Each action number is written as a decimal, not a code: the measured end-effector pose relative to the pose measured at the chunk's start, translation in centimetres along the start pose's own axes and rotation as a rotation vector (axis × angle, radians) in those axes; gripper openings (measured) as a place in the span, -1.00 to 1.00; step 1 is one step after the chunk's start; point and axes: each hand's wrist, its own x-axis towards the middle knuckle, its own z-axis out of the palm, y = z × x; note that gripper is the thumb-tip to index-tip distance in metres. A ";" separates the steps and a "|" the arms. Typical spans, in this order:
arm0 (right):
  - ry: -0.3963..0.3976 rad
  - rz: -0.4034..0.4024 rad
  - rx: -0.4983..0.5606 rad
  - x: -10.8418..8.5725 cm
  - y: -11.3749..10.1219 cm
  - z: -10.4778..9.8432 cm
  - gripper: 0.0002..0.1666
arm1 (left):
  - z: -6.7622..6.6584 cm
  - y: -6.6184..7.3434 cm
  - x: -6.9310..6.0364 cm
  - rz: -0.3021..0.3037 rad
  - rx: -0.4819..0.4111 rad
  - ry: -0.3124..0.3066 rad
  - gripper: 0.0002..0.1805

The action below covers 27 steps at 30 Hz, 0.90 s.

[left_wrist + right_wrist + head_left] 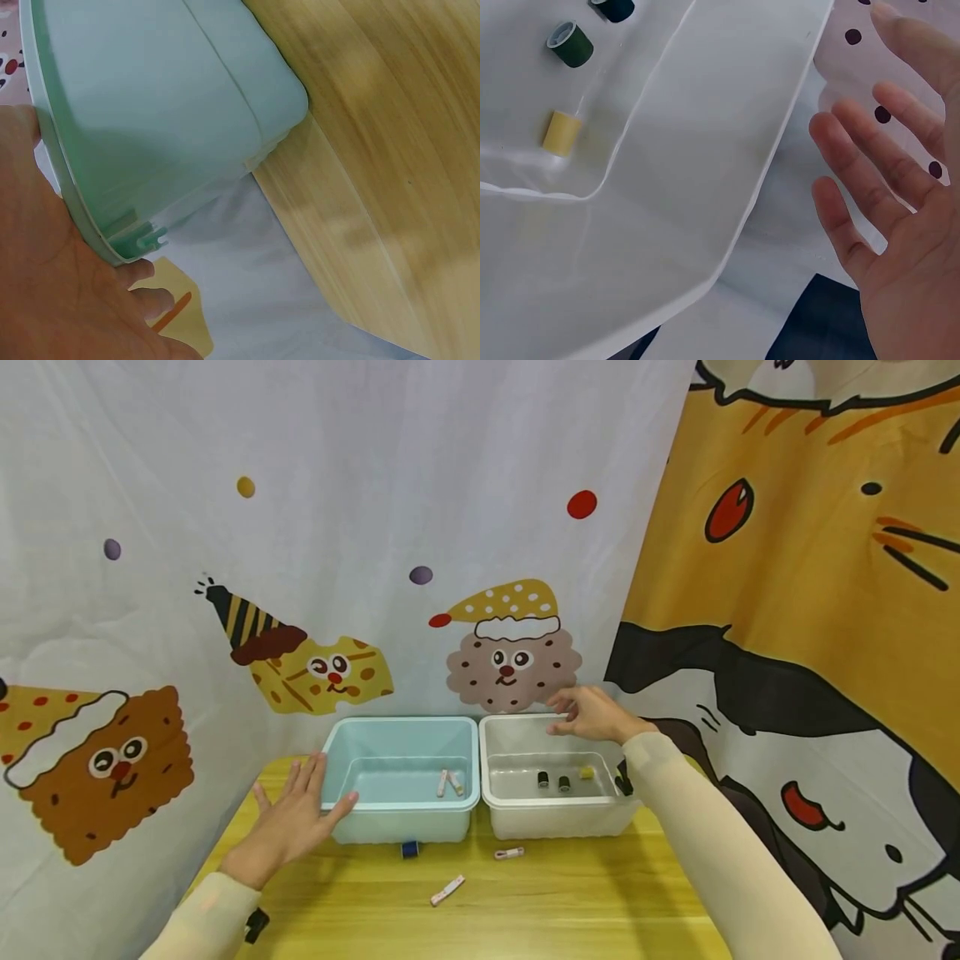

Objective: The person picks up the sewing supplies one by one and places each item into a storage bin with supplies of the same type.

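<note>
Blue bin (401, 824) and white bin (558, 822) stand side by side on the wooden table (577, 910), each with its long axis running crosswise before the person, patterned cloth (337, 485) behind. The right sleeve (720, 843) slants past the white bin's right end.

At the blue bin's left end is the left hand (288, 810), much the nearer to it, fingers straight and spread along the outside; it seems to touch the rim, though the contact is partly hidden. The right hand (588, 712) hovers by the white bin's far rim, loosely bent and holding nothing; both bins' adjoining walls stand between it and the blue bin's inside.

Two pale strips (442, 782) lie at the blue bin's right end. A slanted strip (447, 891) and a folded strip (509, 853) lie on the table in front.

Smallest are the spools: dark blue spool (409, 850) just before the blue bin, two dark green spools (564, 783) and a yellow spool (562, 133) inside the white bin.
</note>
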 end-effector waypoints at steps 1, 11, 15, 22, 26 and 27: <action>0.000 0.000 0.001 -0.1 -0.1 0.0 -0.31 | 0.0 0.0 0.0 -0.001 0.000 -0.001 0.32; 0.009 -0.015 0.013 -1.3 -0.6 -0.2 -0.35 | 0.2 0.0 -0.2 -0.003 -0.006 -0.009 0.33; 0.022 -0.034 0.006 -1.7 -0.8 -0.4 -0.36 | 0.0 0.2 -0.2 -0.001 -0.007 -0.006 0.32; 0.066 -0.080 -0.013 -2.7 -1.4 -0.4 -0.41 | -0.1 0.1 -0.1 0.004 0.006 -0.004 0.32; 0.085 -0.102 -0.017 -3.3 -1.8 -0.2 -0.41 | -0.3 0.2 -0.1 0.008 0.007 -0.002 0.31; 0.088 -0.106 -0.018 -3.4 -1.9 -0.1 -0.42 | -0.3 0.2 -0.1 0.009 0.007 -0.001 0.31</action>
